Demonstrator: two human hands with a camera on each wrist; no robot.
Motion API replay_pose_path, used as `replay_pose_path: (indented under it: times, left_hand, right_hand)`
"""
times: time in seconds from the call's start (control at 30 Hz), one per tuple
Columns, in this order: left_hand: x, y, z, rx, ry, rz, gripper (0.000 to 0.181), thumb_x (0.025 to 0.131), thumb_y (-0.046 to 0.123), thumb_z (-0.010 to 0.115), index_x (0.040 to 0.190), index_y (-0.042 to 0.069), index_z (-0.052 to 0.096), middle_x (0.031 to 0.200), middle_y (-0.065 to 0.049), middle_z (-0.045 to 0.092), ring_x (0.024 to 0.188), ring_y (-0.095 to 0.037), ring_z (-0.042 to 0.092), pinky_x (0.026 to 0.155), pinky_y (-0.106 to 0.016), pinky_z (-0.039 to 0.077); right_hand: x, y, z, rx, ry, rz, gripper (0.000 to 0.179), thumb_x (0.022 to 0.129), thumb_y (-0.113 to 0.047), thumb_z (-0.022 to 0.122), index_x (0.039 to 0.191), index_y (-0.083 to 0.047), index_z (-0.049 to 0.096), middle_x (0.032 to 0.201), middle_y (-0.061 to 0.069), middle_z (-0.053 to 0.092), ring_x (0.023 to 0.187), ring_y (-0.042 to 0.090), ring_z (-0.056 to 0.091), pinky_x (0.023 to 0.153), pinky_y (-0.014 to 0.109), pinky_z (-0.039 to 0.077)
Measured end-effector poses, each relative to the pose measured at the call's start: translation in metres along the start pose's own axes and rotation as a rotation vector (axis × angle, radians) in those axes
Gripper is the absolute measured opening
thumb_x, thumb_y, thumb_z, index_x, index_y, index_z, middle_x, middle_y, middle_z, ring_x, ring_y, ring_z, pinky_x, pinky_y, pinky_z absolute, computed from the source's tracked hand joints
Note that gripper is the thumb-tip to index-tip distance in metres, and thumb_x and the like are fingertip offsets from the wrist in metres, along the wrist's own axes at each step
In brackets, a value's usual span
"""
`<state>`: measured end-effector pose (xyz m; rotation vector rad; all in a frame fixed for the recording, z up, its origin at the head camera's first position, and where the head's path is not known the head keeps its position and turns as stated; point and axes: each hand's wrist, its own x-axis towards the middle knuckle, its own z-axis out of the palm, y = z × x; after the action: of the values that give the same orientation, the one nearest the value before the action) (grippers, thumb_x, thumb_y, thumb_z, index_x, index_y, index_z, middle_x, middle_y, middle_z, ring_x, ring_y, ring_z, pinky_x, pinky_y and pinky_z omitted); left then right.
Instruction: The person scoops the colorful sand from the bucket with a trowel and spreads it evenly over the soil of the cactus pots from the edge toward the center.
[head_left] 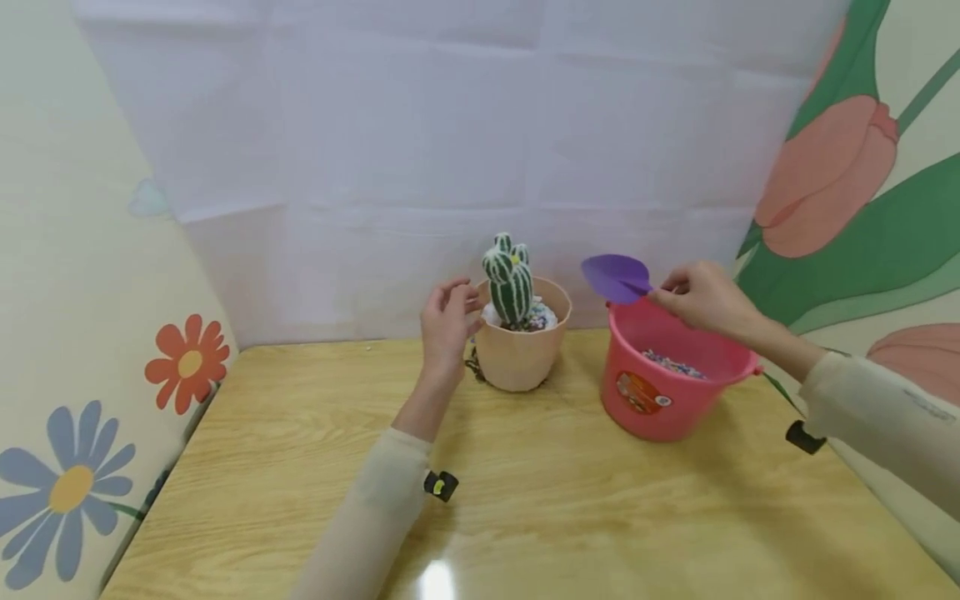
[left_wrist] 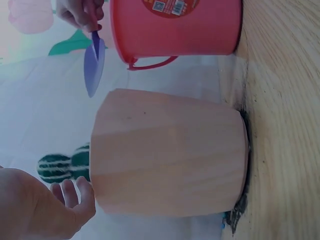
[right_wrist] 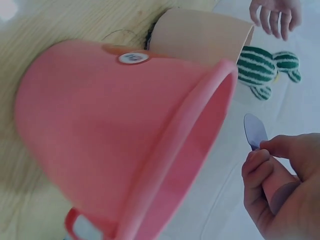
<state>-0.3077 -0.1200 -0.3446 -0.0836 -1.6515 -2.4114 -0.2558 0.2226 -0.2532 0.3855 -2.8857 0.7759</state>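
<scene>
A plush-looking striped cactus stands in a peach flower pot, with white and coloured bits around its base. My left hand is at the pot's left rim, fingers relaxed and holding nothing. In the left wrist view its fingertips come right up to the rim beside the cactus. My right hand grips a small trowel with a purple blade by its handle, above the pink bucket. The blade points left toward the pot. Inside the bucket lie small multicoloured bits.
The wooden table runs back to a white sheet hung behind it. Some dark scraps lie at the pot's foot. Flower-painted walls stand at both sides. The bucket's handle hangs at its side.
</scene>
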Motion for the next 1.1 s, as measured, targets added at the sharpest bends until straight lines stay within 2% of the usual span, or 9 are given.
replay_pose_path:
  times: [0.2,0.4,0.57,0.73,0.8,0.87,0.97,1.1]
  left_hand:
    - [-0.007,0.009,0.006,-0.025,-0.058,-0.014,0.032,0.101,0.017,0.057,0.129,0.002,0.060,0.121,-0.025,0.063,0.102,-0.032,0.064,0.088,-0.045,0.058]
    - [-0.025,0.013,0.014,-0.034,-0.196,-0.062,0.034,0.103,0.019,0.055,0.131,0.001,0.059,0.116,-0.020,0.065,0.102,-0.037,0.064,0.087,-0.048,0.058]
    - [-0.046,0.003,0.028,0.023,-0.307,-0.068,0.031,0.104,0.018,0.056,0.129,0.002,0.060,0.113,-0.019,0.066,0.098,-0.035,0.066,0.083,-0.043,0.059]
    - [-0.056,-0.012,0.049,0.075,-0.366,-0.108,0.028,0.104,0.018,0.056,0.129,0.006,0.062,0.112,-0.017,0.066,0.099,-0.035,0.065,0.082,-0.044,0.060]
    - [-0.058,-0.017,0.060,0.081,-0.370,-0.143,0.028,0.103,0.017,0.059,0.130,0.008,0.061,0.113,-0.016,0.065,0.101,-0.035,0.064,0.085,-0.045,0.059]
    - [-0.061,-0.020,0.070,0.070,-0.349,-0.194,0.031,0.101,0.015,0.061,0.132,0.009,0.058,0.113,-0.014,0.063,0.103,-0.035,0.063,0.087,-0.047,0.058]
    - [-0.064,-0.026,0.084,0.026,-0.280,-0.269,0.044,0.096,0.008,0.063,0.139,0.007,0.053,0.116,-0.014,0.058,0.104,-0.032,0.061,0.090,-0.048,0.056]
    - [-0.065,-0.030,0.093,-0.054,-0.190,-0.346,0.061,0.091,0.006,0.066,0.148,0.004,0.044,0.115,-0.015,0.058,0.108,-0.031,0.058,0.094,-0.051,0.053]
  right_hand:
    - [-0.014,0.015,-0.009,-0.055,0.066,0.007,0.034,0.100,-0.028,0.067,0.106,0.004,0.075,0.077,0.008,0.071,0.059,0.022,0.061,0.050,0.034,0.048]
    - [-0.023,0.026,-0.011,-0.117,0.074,0.017,0.033,0.100,-0.029,0.068,0.105,0.003,0.076,0.087,0.011,0.073,0.070,0.021,0.064,0.060,0.036,0.051]
    - [-0.029,0.034,-0.011,-0.100,0.037,0.045,0.034,0.100,-0.027,0.067,0.104,0.005,0.075,0.084,0.012,0.073,0.069,0.023,0.066,0.057,0.034,0.053]
    - [-0.030,0.041,-0.012,-0.092,0.007,0.050,0.033,0.099,-0.024,0.069,0.104,0.008,0.074,0.085,0.014,0.073,0.071,0.025,0.067,0.054,0.033,0.054]
    - [-0.031,0.043,-0.013,-0.101,0.002,0.043,0.033,0.098,-0.023,0.070,0.105,0.009,0.073,0.086,0.015,0.073,0.072,0.024,0.067,0.054,0.033,0.055]
    - [-0.032,0.044,-0.013,-0.113,-0.010,0.028,0.031,0.098,-0.022,0.070,0.105,0.009,0.073,0.086,0.015,0.073,0.070,0.021,0.067,0.054,0.032,0.055]
    - [-0.032,0.044,-0.015,-0.135,-0.041,-0.008,0.026,0.098,-0.018,0.070,0.102,0.008,0.075,0.082,0.011,0.073,0.063,0.017,0.065,0.051,0.030,0.054]
    - [-0.023,0.039,-0.011,-0.197,-0.088,-0.069,0.019,0.098,-0.013,0.069,0.097,0.005,0.076,0.075,0.006,0.070,0.057,0.014,0.060,0.049,0.030,0.051]
